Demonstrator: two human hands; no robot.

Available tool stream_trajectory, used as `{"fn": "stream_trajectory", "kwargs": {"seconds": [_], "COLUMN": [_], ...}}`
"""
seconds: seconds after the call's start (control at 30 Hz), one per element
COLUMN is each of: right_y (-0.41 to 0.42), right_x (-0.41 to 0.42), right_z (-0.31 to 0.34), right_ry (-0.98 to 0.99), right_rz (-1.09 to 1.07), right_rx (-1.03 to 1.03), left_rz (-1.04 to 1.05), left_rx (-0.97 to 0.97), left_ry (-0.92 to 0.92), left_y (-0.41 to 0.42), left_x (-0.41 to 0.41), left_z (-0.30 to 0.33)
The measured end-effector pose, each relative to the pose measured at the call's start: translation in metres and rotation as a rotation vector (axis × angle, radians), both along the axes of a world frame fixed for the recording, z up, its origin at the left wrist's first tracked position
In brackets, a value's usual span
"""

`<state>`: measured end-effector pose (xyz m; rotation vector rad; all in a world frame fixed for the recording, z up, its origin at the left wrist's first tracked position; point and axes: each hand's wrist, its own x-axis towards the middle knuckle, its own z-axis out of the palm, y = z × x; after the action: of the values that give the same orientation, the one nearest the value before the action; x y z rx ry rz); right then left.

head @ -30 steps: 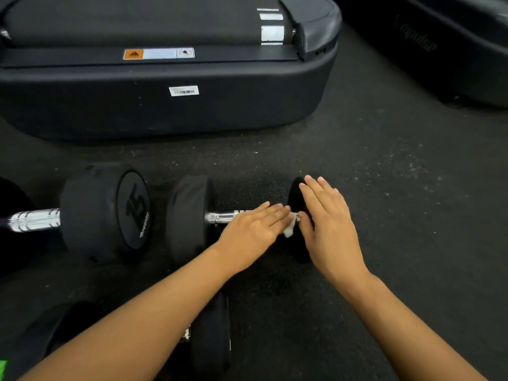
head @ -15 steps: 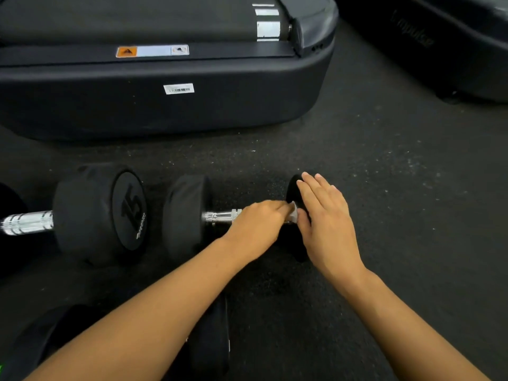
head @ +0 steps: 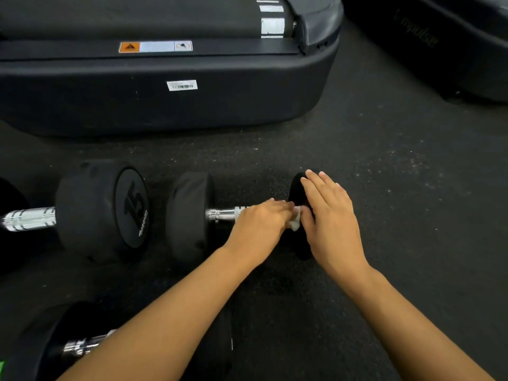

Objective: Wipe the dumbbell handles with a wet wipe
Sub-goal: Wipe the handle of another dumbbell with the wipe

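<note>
Black dumbbell (head: pixel 189 215) on floor — wipe (head: pixel 295 221) on handle.

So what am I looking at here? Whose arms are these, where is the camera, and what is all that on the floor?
There is no machine: these are a person's two bare arms, filmed by a camera worn on their head, looking forward and down. On the dark floor lie dumbbells. The left hand presses a white wipe onto the shiny handle of the middle dumbbell. The right hand rests flat, fingers straight, on that dumbbell's right weight. Another dumbbell, marked 15, lies to the left, and a third shows near the bottom edge. Behind them stands a big black gym machine.
</note>
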<state>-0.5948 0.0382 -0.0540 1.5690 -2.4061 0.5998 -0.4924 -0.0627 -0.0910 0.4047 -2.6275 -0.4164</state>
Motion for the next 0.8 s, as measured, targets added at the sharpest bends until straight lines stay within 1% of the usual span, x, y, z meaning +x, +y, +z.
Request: {"fn": "stream_trajectory", "kwargs": {"seconds": [0.1, 0.3, 0.5, 0.6, 0.67, 0.73, 0.8], "right_y": [0.000, -0.001, -0.002, -0.002, -0.001, 0.000, 0.001], "right_x": [-0.001, -0.001, 0.000, -0.001, -0.001, -0.001, -0.002], "right_z": [-0.001, 0.001, -0.001, 0.001, 0.000, 0.000, -0.001], "right_ry": [-0.010, -0.013, 0.000, 0.008, -0.003, -0.008, -0.006], "right_rz": [0.006, 0.001, -0.006, -0.007, -0.002, 0.006, 0.007], "right_rx": [0.007, 0.000, -0.014, -0.013, 0.001, 0.003, 0.001], "left_rz": [0.019, -0.033, -0.019, 0.054, 0.120, 0.099, 0.092], "left_rx": [-0.104, -0.160, -0.079, 0.052, 0.082, 0.091, 0.151], "left_ry": [0.075, 0.055, 0.028, -0.103, -0.156, -0.115, -0.062], "left_y": [-0.005, -0.002, 0.003, 0.000, -0.006, -0.003, 0.003], "left_x": [0.012, 0.003, -0.008, -0.011, -0.010, -0.011, -0.011], "left_z": [-0.012, -0.009, -0.003, 0.012, 0.013, 0.014, 0.015]}}
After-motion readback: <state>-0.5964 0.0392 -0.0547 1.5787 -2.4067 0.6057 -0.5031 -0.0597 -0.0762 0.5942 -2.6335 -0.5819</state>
